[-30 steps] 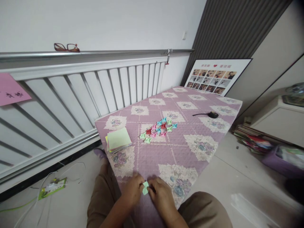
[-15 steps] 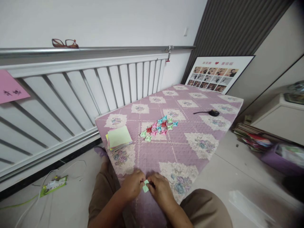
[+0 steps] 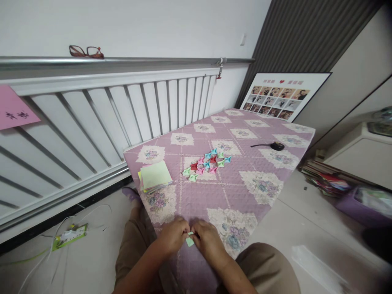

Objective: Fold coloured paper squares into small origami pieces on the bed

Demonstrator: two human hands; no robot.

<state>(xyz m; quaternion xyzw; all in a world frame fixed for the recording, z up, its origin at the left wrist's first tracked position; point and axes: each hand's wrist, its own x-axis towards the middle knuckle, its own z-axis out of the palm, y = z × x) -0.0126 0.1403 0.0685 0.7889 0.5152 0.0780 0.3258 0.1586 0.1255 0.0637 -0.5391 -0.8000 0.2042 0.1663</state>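
Evidently, both hands are engaged on one small item. The green paper (image 3: 190, 241) is at the near end of the desk (image 3: 211, 198), between the two hands and in front of the person's body; whether it rests on the cloth (image 3: 225, 185) or is held just above it cannot be told. The left hand (image 3: 176, 233) pinches its left side and the right hand (image 3: 208, 237) its right, fingers drawn narrow on the paper and nearly meeting at its far end. Such a two-sided grip probably keeps so small a piece from slipping or turning; the fingers hide part of it, so its exact folds cannot be confirmed. The forearms come in from both sides, an arrangement that appears to leave the paper's near part in plain sight.

Farther up, folded pieces (image 3: 213, 159) in blue, green, red and pink lie in a slanting group, apart from the hands, presumably to keep them from being knocked. The stack (image 3: 157, 175) lies near the left edge, pale green sheet uppermost, yellow and pink edges showing; its position seems chosen for the left hand's reach. Glasses (image 3: 86, 52) rest on the pipe (image 3: 159, 61), apparently parked clear of the work.
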